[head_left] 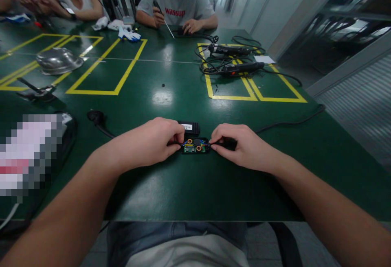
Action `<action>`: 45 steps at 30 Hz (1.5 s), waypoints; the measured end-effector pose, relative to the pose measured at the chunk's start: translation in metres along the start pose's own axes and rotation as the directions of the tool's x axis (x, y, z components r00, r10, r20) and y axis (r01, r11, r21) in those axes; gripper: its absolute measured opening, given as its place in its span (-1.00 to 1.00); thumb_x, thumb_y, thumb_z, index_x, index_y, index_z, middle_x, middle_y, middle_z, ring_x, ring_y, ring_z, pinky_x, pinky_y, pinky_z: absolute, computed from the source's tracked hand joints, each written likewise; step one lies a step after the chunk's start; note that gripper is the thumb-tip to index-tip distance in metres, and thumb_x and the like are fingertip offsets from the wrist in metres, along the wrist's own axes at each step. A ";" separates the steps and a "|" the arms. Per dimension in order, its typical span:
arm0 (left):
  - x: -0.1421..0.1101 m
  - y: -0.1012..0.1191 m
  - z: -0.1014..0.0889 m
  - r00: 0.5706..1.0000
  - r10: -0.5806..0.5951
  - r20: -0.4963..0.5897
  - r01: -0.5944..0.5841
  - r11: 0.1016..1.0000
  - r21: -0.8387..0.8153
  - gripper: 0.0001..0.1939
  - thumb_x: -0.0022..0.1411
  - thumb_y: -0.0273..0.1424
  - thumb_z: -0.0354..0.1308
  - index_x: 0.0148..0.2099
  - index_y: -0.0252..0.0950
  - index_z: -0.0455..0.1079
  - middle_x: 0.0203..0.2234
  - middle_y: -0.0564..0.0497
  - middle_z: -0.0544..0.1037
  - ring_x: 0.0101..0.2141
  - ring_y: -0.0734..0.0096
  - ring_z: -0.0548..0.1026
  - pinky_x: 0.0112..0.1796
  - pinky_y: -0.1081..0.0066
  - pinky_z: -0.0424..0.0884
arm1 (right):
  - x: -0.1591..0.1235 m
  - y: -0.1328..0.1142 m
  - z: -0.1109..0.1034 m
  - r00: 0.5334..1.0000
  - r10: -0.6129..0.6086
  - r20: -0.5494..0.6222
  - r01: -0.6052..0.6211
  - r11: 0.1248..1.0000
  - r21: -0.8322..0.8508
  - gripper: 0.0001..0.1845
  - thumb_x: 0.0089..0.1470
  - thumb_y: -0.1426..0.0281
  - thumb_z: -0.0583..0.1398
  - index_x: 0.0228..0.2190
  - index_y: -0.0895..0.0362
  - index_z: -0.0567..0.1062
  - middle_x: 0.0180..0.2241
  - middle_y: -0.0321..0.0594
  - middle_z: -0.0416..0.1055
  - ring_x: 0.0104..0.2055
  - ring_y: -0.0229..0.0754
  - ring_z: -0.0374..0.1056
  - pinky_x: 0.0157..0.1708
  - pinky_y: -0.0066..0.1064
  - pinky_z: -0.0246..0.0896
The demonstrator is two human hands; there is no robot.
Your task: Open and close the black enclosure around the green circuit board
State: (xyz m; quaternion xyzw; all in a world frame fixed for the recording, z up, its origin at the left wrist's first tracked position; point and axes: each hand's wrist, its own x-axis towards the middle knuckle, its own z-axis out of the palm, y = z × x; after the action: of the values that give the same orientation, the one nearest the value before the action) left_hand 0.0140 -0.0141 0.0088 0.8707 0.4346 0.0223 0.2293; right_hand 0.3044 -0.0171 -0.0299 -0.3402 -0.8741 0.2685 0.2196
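Note:
On the green table in front of me lies a small open black case with a circuit board [194, 146] in it, showing two copper-coloured coils and thin wires. My left hand [146, 141] is closed in a pinch at the case's left end, where a black power cord enters. At the right end, my right hand [244, 147] pinches the other black cable [290, 122] between thumb and fingers. Just behind the case is a black ribbed cover [192, 128] with a white label, close to my left fingertips. Behind my left wrist lies the cord's black plug [96, 116].
Black corded tools [241, 68] with tangled cables lie at the back right. A metal bowl [58, 60] and a dark metal tool [38, 92] are at left. Gloves [129, 34] lie farther back. Across the table a person [180, 6] holds a screwdriver; other people sit at far left.

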 end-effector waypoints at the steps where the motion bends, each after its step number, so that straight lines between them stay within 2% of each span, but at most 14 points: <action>1: -0.001 0.001 0.000 1.000 -0.008 0.001 0.008 1.000 -0.007 -0.88 0.25 -0.55 0.31 -0.23 -0.21 0.53 -0.33 0.06 0.68 -0.34 0.32 0.58 -0.29 0.38 0.38 | 0.000 -0.001 0.000 1.000 0.012 0.006 -0.012 1.000 0.007 -0.95 0.31 0.43 0.29 -0.25 0.07 0.58 -0.25 -0.18 0.63 -0.29 -0.16 0.51 -0.23 -0.32 0.41; 4: -0.002 0.003 -0.001 1.000 0.010 -0.014 -0.011 0.998 -0.065 -0.88 0.23 -0.54 0.27 -0.21 -0.21 0.48 -0.37 0.08 0.64 -0.38 0.34 0.57 -0.31 0.38 0.39 | 0.001 -0.004 0.001 0.999 0.044 0.020 -0.044 0.999 0.001 -0.95 0.29 0.44 0.28 -0.26 0.06 0.57 -0.29 -0.23 0.61 -0.32 -0.17 0.48 -0.26 -0.33 0.37; 6: -0.002 0.002 -0.001 0.995 0.050 -0.082 -0.055 0.996 -0.065 -0.88 0.25 -0.50 0.24 -0.17 -0.21 0.49 -0.33 0.05 0.64 -0.33 0.31 0.59 -0.26 0.36 0.45 | 0.002 -0.006 0.002 0.999 0.046 0.014 -0.045 0.999 -0.023 -0.94 0.28 0.45 0.27 -0.27 0.06 0.56 -0.33 -0.24 0.58 -0.34 -0.18 0.44 -0.28 -0.34 0.33; 9: 0.002 -0.001 0.002 0.963 0.098 -0.252 -0.099 0.995 0.009 -0.86 0.34 -0.43 0.18 -0.10 -0.24 0.55 -0.12 -0.08 0.67 -0.09 0.16 0.64 -0.01 0.22 0.54 | 0.002 -0.007 0.003 0.999 0.039 -0.006 -0.039 0.998 -0.051 -0.95 0.25 0.45 0.26 -0.26 0.07 0.54 -0.34 -0.25 0.55 -0.36 -0.18 0.40 -0.31 -0.35 0.30; 11: 0.005 -0.004 0.005 0.946 0.110 -0.306 -0.104 0.994 0.038 -0.77 0.43 -0.41 0.12 -0.02 -0.25 0.59 0.09 -0.17 0.65 0.11 0.08 0.62 0.18 0.13 0.52 | 0.002 -0.006 0.004 1.000 0.027 -0.014 -0.027 0.998 -0.056 -0.95 0.25 0.46 0.25 -0.25 0.08 0.54 -0.34 -0.24 0.55 -0.36 -0.18 0.39 -0.32 -0.35 0.28; 14: 0.012 -0.009 0.011 0.958 0.121 -0.259 -0.108 0.992 0.062 -0.66 0.50 -0.44 0.06 0.13 -0.24 0.62 0.25 -0.19 0.61 0.21 0.06 0.59 0.27 0.09 0.49 | 0.002 -0.005 0.005 1.000 0.023 -0.011 -0.024 0.998 -0.053 -0.95 0.25 0.46 0.24 -0.25 0.07 0.53 -0.33 -0.23 0.56 -0.36 -0.18 0.39 -0.32 -0.34 0.27; 17: 0.015 -0.013 0.015 0.974 0.096 -0.206 -0.078 0.993 0.093 -0.66 0.50 -0.44 0.09 0.17 -0.24 0.62 0.11 -0.15 0.70 0.09 0.09 0.65 0.19 0.12 0.54 | 0.003 -0.005 0.006 0.999 0.039 -0.004 -0.039 0.998 -0.044 -0.95 0.26 0.45 0.24 -0.25 0.06 0.52 -0.34 -0.25 0.55 -0.36 -0.17 0.38 -0.32 -0.34 0.27; 19: 0.015 -0.012 0.014 0.975 0.072 -0.210 -0.048 0.992 0.116 -0.67 0.50 -0.41 0.13 0.17 -0.25 0.63 0.04 -0.15 0.72 0.05 0.07 0.67 0.15 0.13 0.55 | 0.002 -0.005 0.006 0.999 0.053 -0.007 -0.053 0.998 -0.042 -0.95 0.25 0.44 0.24 -0.23 0.05 0.50 -0.34 -0.27 0.51 -0.36 -0.17 0.38 -0.31 -0.33 0.27; 21: 0.013 -0.009 0.011 0.966 0.070 -0.249 -0.042 0.993 0.113 -0.68 0.50 -0.37 0.16 0.18 -0.25 0.62 0.05 -0.15 0.72 0.05 0.05 0.67 0.14 0.12 0.55 | 0.001 -0.005 0.006 0.996 0.081 -0.023 -0.081 0.996 -0.037 -0.87 0.21 0.45 0.24 -0.17 0.05 0.47 -0.34 -0.28 0.46 -0.34 -0.15 0.38 -0.29 -0.32 0.28; 24: 0.007 0.001 0.006 0.951 0.117 -0.287 -0.112 0.993 0.035 -0.66 0.45 -0.34 0.24 0.20 -0.24 0.61 0.07 -0.12 0.72 0.06 0.09 0.67 0.14 0.16 0.54 | -0.003 -0.005 0.006 0.991 0.122 -0.045 -0.123 0.992 -0.001 -0.67 0.12 0.49 0.25 -0.07 0.03 0.40 -0.32 -0.31 0.40 -0.34 -0.14 0.37 -0.28 -0.30 0.29; 27: 0.004 0.009 0.005 0.955 0.189 -0.230 -0.202 0.979 -0.034 -0.68 0.39 -0.37 0.30 0.16 -0.23 0.63 0.02 -0.07 0.73 0.00 0.16 0.69 0.08 0.24 0.54 | -0.005 -0.006 0.007 0.993 0.105 -0.046 -0.104 0.994 0.031 -0.54 0.09 0.51 0.25 0.03 0.03 0.34 -0.22 -0.25 0.47 -0.32 -0.14 0.37 -0.26 -0.28 0.30; 30: 0.003 0.012 0.008 0.966 0.199 -0.164 -0.206 0.978 -0.026 -0.69 0.34 -0.42 0.33 0.12 -0.23 0.64 -0.04 -0.06 0.73 -0.05 0.17 0.69 0.02 0.26 0.53 | -0.004 -0.007 0.007 0.997 0.057 -0.042 -0.056 0.998 0.028 -0.48 0.13 0.48 0.28 0.11 0.05 0.35 -0.08 -0.16 0.53 -0.28 -0.13 0.40 -0.23 -0.27 0.34; 37: 0.003 0.012 0.009 0.982 0.157 -0.108 -0.160 0.987 -0.022 -0.70 0.35 -0.44 0.37 0.12 -0.23 0.63 -0.05 -0.05 0.72 -0.08 0.18 0.68 -0.02 0.27 0.51 | -0.001 -0.006 0.010 1.000 0.009 -0.020 -0.010 0.999 -0.041 -0.72 0.26 0.38 0.38 -0.01 0.06 0.55 -0.15 -0.18 0.54 -0.24 -0.10 0.42 -0.21 -0.27 0.39; 45: 0.003 0.013 0.009 0.981 0.165 -0.105 -0.163 0.986 0.027 -0.68 0.36 -0.43 0.41 0.15 -0.22 0.64 -0.04 -0.04 0.72 -0.06 0.18 0.67 0.02 0.28 0.51 | -0.004 -0.005 0.011 0.999 -0.031 -0.043 0.029 0.999 -0.045 -0.72 0.28 0.40 0.38 0.00 0.06 0.53 0.03 -0.07 0.53 -0.14 -0.07 0.49 -0.16 -0.24 0.51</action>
State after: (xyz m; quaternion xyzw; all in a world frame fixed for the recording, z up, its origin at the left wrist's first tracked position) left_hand 0.0282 -0.0220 0.0054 0.9032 0.3731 0.0838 0.1948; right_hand 0.2979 -0.0269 -0.0360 -0.3377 -0.8797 0.2384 0.2350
